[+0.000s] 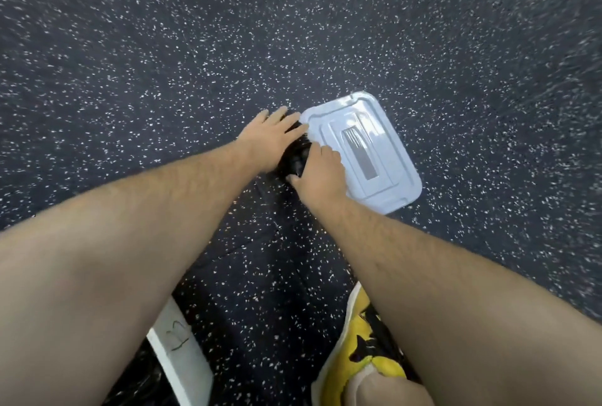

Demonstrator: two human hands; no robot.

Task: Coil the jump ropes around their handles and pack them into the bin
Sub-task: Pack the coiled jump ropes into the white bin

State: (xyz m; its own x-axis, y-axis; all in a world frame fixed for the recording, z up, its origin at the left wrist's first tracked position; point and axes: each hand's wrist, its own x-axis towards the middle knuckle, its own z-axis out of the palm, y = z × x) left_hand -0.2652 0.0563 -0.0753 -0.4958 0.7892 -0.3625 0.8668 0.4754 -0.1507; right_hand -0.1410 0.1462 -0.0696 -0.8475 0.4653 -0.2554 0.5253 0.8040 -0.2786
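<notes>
One black jump rope (294, 159): left hand (267, 138) flat over it, right hand (321, 174) gripping its near end.

The one head-worn camera is looking steeply down at the speckled floor (163, 47), sitting close above the left hand (267, 141) and the right hand (321, 174), both mid-frame.

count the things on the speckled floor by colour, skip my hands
black bundled jump rope: 1
pale blue rectangular plastic lid: 1
yellow and black shoe: 1
white flat-edged object, partly in view: 1
total: 4
</notes>
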